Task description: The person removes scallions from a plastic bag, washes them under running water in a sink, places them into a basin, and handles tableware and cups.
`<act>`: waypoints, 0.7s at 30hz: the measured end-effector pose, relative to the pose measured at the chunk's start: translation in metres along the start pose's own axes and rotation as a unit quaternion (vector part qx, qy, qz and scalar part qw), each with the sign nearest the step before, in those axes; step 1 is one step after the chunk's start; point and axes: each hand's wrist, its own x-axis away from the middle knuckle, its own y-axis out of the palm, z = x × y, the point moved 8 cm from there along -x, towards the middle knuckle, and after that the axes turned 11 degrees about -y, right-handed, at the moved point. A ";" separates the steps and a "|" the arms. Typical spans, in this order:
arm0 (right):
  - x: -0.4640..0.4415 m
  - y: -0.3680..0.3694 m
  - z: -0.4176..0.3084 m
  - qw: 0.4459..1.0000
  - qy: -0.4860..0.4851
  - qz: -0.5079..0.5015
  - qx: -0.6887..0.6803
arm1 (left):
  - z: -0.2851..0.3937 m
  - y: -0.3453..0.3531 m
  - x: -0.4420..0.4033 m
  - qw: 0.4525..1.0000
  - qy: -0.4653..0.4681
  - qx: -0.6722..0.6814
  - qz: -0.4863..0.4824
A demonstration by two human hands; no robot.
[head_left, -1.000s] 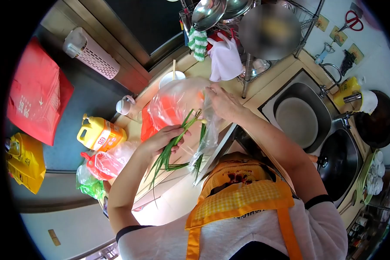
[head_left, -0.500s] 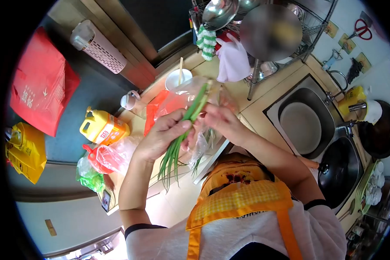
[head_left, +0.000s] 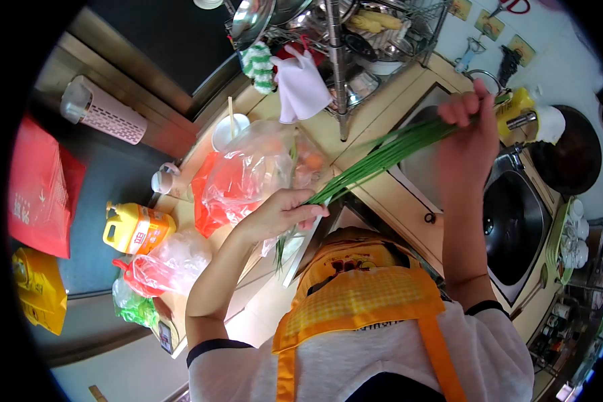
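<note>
A bunch of long green scallions [head_left: 388,155] stretches between my two hands, sloping up to the right. My left hand [head_left: 285,213] is closed round the lower part, with some thin leaf tips hanging below it. At the other end, my right hand [head_left: 467,130] grips the bunch near the sink; it is slightly blurred. Just beyond my left hand, a clear plastic bag [head_left: 242,175] with reddish contents rests on the counter by a red bag [head_left: 204,191].
A sink [head_left: 516,228] lies on the right, partly behind my right arm. A dish rack [head_left: 337,67] stands at the back. A white bowl [head_left: 229,134] with chopsticks, a yellow jug [head_left: 137,228] and more plastic bags [head_left: 174,258] sit on the left. A black wok [head_left: 569,154] stands far right.
My right hand has moved far right and up with one end of the scallions, which now extend between both hands. My left hand has shifted slightly, and the view has turned.
</note>
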 end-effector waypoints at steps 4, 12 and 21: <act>-0.034 -0.044 -0.030 0.998 0.002 0.012 -0.062 | -0.032 -0.003 0.005 1.000 -0.011 0.006 0.006; -0.055 -0.097 -0.052 0.993 -0.026 0.099 -0.058 | -0.133 -0.043 0.027 0.922 0.025 -0.129 0.364; -0.068 -0.107 -0.053 0.996 -0.028 0.060 -0.053 | -0.157 -0.064 0.031 0.672 -0.070 -0.530 0.513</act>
